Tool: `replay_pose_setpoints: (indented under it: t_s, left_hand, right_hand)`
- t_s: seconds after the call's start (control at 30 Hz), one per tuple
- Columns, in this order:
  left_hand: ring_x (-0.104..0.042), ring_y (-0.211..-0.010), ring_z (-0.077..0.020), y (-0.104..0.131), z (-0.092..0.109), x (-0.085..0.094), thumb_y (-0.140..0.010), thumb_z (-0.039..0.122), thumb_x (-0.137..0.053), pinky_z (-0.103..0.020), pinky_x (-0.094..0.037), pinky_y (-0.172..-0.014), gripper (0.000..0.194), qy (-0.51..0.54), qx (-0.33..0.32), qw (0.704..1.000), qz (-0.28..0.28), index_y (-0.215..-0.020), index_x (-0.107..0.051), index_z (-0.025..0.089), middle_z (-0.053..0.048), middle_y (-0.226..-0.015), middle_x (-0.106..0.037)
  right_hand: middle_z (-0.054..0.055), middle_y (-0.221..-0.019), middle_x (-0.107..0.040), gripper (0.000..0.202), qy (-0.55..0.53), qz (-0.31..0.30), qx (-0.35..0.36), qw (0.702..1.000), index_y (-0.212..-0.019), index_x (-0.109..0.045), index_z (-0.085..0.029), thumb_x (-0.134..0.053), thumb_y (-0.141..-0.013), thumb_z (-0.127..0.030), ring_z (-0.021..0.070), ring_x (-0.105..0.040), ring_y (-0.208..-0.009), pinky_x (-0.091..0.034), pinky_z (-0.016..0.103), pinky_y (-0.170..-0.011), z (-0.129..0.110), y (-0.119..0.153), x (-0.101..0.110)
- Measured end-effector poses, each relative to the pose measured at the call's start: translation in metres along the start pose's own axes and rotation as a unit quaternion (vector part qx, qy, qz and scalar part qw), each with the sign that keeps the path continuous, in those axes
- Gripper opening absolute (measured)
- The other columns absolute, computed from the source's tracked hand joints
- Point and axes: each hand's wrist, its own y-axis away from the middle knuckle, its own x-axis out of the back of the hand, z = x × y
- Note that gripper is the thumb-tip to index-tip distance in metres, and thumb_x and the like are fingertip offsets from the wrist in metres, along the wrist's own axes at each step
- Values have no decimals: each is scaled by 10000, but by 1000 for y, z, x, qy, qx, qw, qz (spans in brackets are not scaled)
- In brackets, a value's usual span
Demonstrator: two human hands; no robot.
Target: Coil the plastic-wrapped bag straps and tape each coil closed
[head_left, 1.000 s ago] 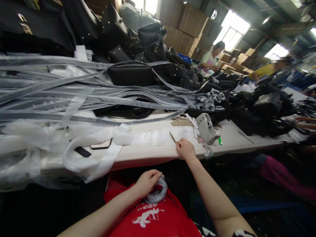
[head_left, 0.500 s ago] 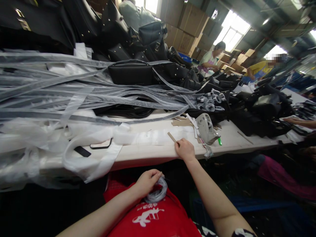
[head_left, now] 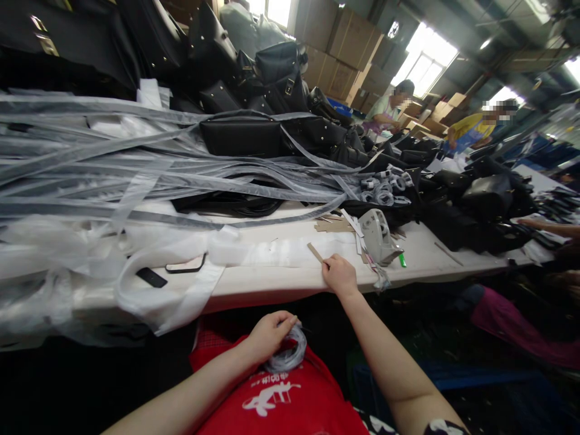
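In front of the red apron (head_left: 317,393), my left hand (head_left: 272,332) is closed on a coiled, plastic-wrapped strap (head_left: 290,356). My right hand (head_left: 339,273) pinches the near end of a narrow brown cardboard strip (head_left: 314,251) at the table's front edge. A sheet of clear plastic wrap (head_left: 276,251) lies under and to the left of that strip. More cardboard strips (head_left: 333,225) lie just beyond my right hand, beside a grey tape dispenser (head_left: 378,237). Several coiled straps (head_left: 385,188) are heaped farther back.
Long plastic-wrapped straps (head_left: 203,175) stretch across the white table (head_left: 258,281). Black bags (head_left: 242,136) are piled along its back. A phone (head_left: 151,277) and a black-rimmed case (head_left: 185,264) lie at left. Two people (head_left: 385,112) stand beyond the bags; cardboard boxes (head_left: 353,36) are stacked behind.
Both hands stay nearly still, keeping the coiled strap and the cardboard strip. In the background, the person in yellow shifts posture slightly.
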Motion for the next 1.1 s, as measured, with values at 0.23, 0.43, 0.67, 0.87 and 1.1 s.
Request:
replay_pose_setpoints:
  t_s: [0.23,0.43,0.67,0.87,1.1]
  left_hand:
    - [-478,-563,-139,1,1,0,-761,563,-522,-251,-366,-550,472,8,10,1000,-5,-854,-702,137,-13,-658,-605]
    - [-533,-641,-168,-1,-3,1,-773,532,-514,-271,-406,-623,453,-9,-8,1000,-1,-854,-709,131,-44,-717,-650]
    - [-557,-695,-182,-3,-3,0,-769,524,-522,-276,-426,-662,441,-7,-13,1000,-8,-843,-707,131,-61,-767,-672]
    - [-574,-717,-192,-1,-2,2,-775,536,-514,-280,-434,-675,450,-16,-16,1000,-3,-847,-712,138,-62,-777,-679]
    - [-580,-733,-196,-1,-1,2,-774,524,-518,-282,-440,-700,442,-16,-16,1000,-8,-850,-713,135,-71,-797,-687]
  right_hand:
    - [58,-938,-642,271,1,-8,-1,1000,-922,-724,-220,-467,-920,-306,167,-602,-843,-406,251,-700,-2,0,4]
    - [65,-950,-642,310,21,-24,-8,999,-908,-729,-216,-432,-935,-301,170,-606,-852,-416,253,-693,-3,-1,7]
    - [108,-984,-640,322,49,-42,-10,998,-941,-720,-171,-417,-941,-280,192,-616,-893,-440,257,-738,-10,-2,10]
    - [153,-987,-643,348,77,-85,5,993,-971,-711,-127,-387,-962,-253,216,-640,-874,-470,280,-746,-14,-6,15]
    - [191,-1025,-662,313,82,-143,1,986,-1007,-701,-115,-401,-930,-162,223,-647,-943,-475,293,-815,-13,-21,23]
